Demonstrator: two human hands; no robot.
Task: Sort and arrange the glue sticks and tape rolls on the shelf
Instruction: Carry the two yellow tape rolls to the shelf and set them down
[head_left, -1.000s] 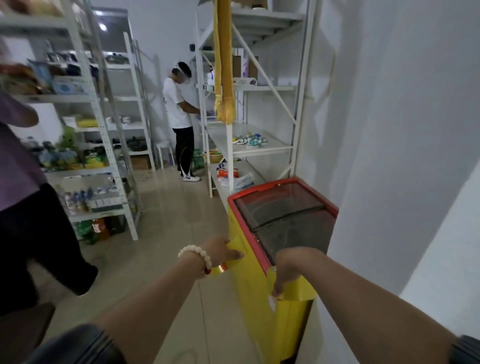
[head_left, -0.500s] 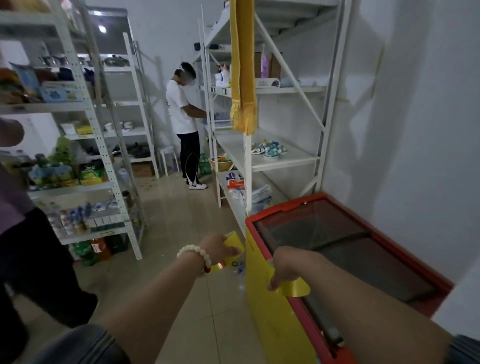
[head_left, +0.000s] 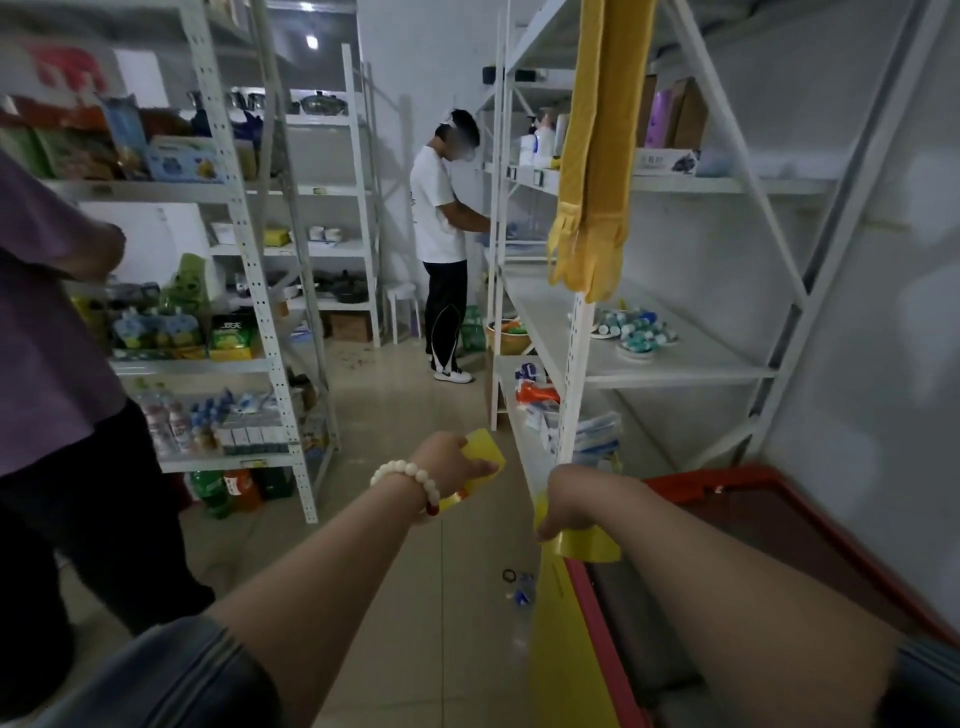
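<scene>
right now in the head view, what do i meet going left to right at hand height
a person's dark trousers, green and orange plastic drink bottles, left hand gripping a flat yellow piece, right hand gripping a yellow sheet, red-rimmed chest freezer

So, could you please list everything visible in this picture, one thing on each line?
glue sticks and tape rolls: one mixed heap, blue-green and white, on the middle shelf
right rack: one, white, along the right wall
cloth: one, yellow, hanging on that rack's front post
chest freezer: one, yellow with red rim, lower right
left rack: one, white, stocked with packets and bottles
person in white shirt: one, at the far racks
person in purple top: one, left edge
floor litter: few pieces, blue and dark, beside the freezer
bracelet: one, white beads, left wrist
left hand: one, grips a yellow sheet, centre
right hand: one, grips a second yellow sheet, by the freezer
</scene>
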